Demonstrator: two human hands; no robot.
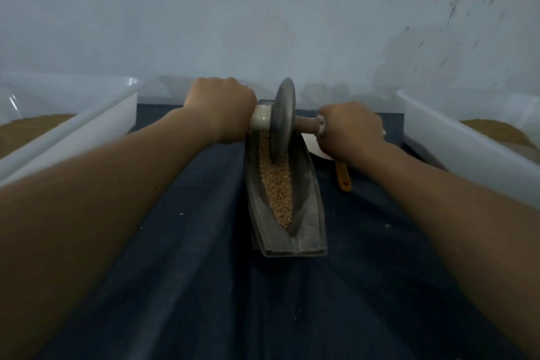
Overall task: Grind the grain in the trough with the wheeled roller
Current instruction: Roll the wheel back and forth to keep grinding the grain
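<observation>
A dark blue cloth (190, 272) covers the work surface, and on it a long, grey, boat-shaped trough (309, 213) runs straight away from the person. Pale grain (277, 184) lies along its channel, from near the close end to the far one. Both bare forearms reach out to the far part of the trough, where the wheeled roller (285, 114) stands upright with its disc edge down in the grain. The left hand (222, 109) grips the white handle on its side, fingers curled tight around it. The right hand (350, 128) is wrapped the same way round the other handle. An orange-handled tool (343, 178) lies just beside the trough, under the right wrist. A white bin (87, 126) sits to the left and another white bin (455, 137) to the right, each holding something tan. Behind stands a pale wall (263, 9).
</observation>
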